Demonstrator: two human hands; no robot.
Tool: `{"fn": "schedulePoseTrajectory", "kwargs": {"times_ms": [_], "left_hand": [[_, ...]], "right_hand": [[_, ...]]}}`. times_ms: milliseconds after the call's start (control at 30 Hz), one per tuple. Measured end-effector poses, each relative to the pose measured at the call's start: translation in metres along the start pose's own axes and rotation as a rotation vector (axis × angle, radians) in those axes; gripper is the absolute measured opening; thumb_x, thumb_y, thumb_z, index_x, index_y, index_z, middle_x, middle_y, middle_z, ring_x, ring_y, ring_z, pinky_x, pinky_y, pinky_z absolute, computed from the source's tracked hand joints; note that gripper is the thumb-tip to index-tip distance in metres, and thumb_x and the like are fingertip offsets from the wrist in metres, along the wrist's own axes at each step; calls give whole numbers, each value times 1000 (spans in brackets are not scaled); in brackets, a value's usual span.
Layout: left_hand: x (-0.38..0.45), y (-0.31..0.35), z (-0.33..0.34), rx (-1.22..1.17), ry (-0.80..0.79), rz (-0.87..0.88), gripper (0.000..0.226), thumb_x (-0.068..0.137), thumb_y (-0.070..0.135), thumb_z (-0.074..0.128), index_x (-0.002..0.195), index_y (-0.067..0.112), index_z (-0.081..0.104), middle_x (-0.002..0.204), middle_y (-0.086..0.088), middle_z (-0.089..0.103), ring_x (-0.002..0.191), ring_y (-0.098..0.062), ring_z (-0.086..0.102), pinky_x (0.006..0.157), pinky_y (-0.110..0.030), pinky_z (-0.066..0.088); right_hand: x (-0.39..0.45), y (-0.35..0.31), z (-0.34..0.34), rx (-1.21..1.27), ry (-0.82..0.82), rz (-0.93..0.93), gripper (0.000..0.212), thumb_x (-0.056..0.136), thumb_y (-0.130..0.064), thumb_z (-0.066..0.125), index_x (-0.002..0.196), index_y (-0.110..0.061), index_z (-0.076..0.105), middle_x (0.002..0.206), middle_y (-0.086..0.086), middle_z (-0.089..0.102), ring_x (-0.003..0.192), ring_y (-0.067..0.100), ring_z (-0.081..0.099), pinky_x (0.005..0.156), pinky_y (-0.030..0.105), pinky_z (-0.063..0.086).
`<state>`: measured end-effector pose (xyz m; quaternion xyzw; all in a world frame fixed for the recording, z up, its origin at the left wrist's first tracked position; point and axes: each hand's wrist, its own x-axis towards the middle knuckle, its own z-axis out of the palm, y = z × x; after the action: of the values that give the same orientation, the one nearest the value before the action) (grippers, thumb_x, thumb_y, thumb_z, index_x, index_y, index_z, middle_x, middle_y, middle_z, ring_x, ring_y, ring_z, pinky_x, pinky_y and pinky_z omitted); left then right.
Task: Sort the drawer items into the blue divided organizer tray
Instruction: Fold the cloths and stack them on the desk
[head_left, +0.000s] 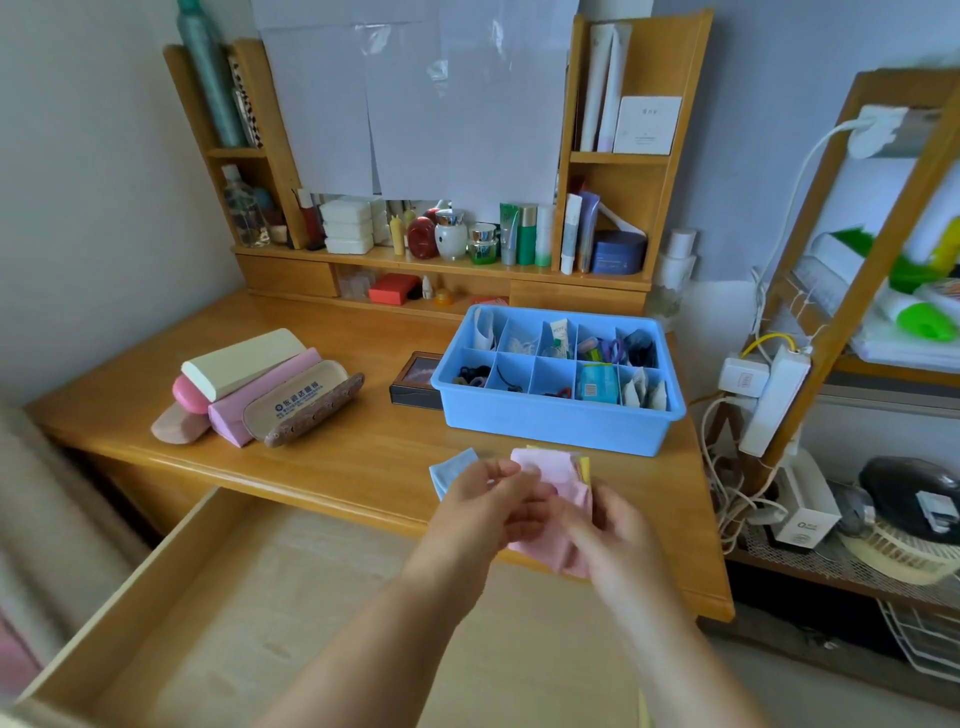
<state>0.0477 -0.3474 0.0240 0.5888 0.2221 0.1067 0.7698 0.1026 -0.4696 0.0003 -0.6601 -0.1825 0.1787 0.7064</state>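
Holding a pink cloth (550, 478) between both hands, I have my left hand (488, 506) curled on its near-left side and my right hand (618, 535) pinching its right side; the right one is blurred, so I cannot tell its finger positions exactly. A yellow piece (584, 464) peeks out just behind the pink one, and a blue cloth (453, 470) shows just left of my left hand, partly hidden by it. All look thin, soft and flat.

Beyond my hands, near but apart, sits the tray (561, 421) on the bench (332, 447): blue plastic, rectangular, with a rolled rim and two rows of five compartments. Most already hold small things, among them hair ties, a tube and sachets. Its right end lies close to the bench's right edge. A dark box (413, 387) touches the tray's left wall.

Far left of my hands, glasses cases (260, 387) lie piled together, well apart from the tray, with bare wood between.

Below my forearms the wooden drawer (171, 587) stands pulled out, its floor lined in pale material. The bench's front edge runs under my hands.
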Motion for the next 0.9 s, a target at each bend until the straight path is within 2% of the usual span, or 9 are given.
{"fn": "schedulePoseTrajectory", "kwargs": {"times_ms": [100, 200, 267, 367, 433, 500, 633, 733, 900], "left_hand": [[-22, -17, -5, 346, 44, 243, 20, 79, 16, 70, 95, 16, 57, 89, 4, 71, 83, -8, 64, 74, -21, 49], [-39, -38, -4, 646, 153, 464, 30, 62, 40, 71, 84, 28, 53, 85, 13, 59, 82, -3, 55, 72, -15, 43], [-44, -52, -5, 819, 224, 607, 38, 60, 44, 70, 85, 23, 50, 89, 12, 50, 85, -6, 50, 73, -16, 40], [-48, -63, -10, 878, 324, 692, 36, 66, 38, 70, 85, 15, 49, 89, 9, 48, 83, -11, 49, 71, -21, 41], [-50, -63, -14, 795, 371, 679, 24, 70, 27, 69, 81, 20, 49, 84, 11, 51, 77, -9, 53, 66, -21, 43], [-52, -61, -18, 682, 371, 640, 14, 75, 21, 69, 79, 25, 56, 79, 13, 59, 73, -5, 58, 64, -15, 44], [-57, -57, -26, 396, 301, 424, 15, 85, 34, 67, 73, 26, 71, 61, 13, 62, 58, -1, 53, 59, -18, 42], [-56, -50, -39, 230, 493, 376, 19, 91, 30, 62, 75, 35, 73, 60, 10, 65, 56, 2, 53, 55, -12, 42], [-56, -53, -43, 504, 519, 535, 23, 92, 31, 61, 68, 27, 63, 55, 16, 42, 52, 1, 36, 49, -12, 31]], "right_hand": [[-5, 0, 10, 423, -12, 293, 24, 90, -26, 57, 100, -9, 71, 97, 12, 73, 87, 21, 71, 63, 29, 56], [-15, 2, 20, 589, -13, 498, 33, 93, -26, 51, 95, -2, 73, 90, 13, 74, 77, 22, 72, 62, 29, 51], [-19, 5, 27, 659, 3, 570, 36, 93, -22, 49, 86, 0, 76, 85, 14, 74, 73, 21, 72, 63, 30, 52], [-27, 6, 36, 737, -82, 581, 33, 88, -14, 45, 97, -2, 75, 99, 14, 73, 87, 21, 72, 63, 27, 57], [-28, 7, 38, 786, -110, 574, 35, 76, -13, 56, 105, -1, 72, 108, 15, 70, 97, 24, 70, 64, 31, 57], [-28, 9, 37, 736, -108, 542, 34, 67, -15, 66, 96, -1, 74, 97, 16, 72, 86, 26, 71, 61, 32, 57], [-25, 16, 32, 465, -8, 417, 16, 86, -15, 60, 86, -10, 75, 83, 9, 73, 72, 19, 70, 68, 32, 53], [-28, 21, 28, 67, 53, 280, 17, 78, -22, 66, 76, -5, 66, 71, 7, 65, 66, 20, 60, 67, 34, 45], [-36, 20, 33, -177, 52, 132, 25, 80, -20, 66, 58, -18, 55, 51, -5, 47, 53, 14, 43, 57, 28, 38]]}}
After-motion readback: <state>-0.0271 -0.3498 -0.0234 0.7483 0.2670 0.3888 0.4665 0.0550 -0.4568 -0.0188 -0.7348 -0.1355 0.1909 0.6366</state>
